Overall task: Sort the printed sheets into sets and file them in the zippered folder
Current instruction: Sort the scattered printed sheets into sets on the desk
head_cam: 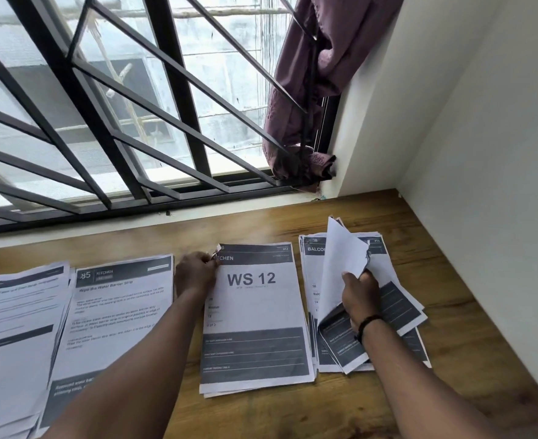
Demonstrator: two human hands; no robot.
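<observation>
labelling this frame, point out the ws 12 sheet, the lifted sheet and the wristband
ws 12 sheet [255, 315]: head view, on the pale middle of the page.
lifted sheet [340, 264]: head view, on its blank raised back.
wristband [368, 323]: head view, on the dark band at the right wrist.

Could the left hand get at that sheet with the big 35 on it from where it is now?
Probably yes. The left hand pinches the top corner of the WS 12 sheet, and the 35 sheet lies right beside it on the table, uncovered. It would need to let go first.
</observation>
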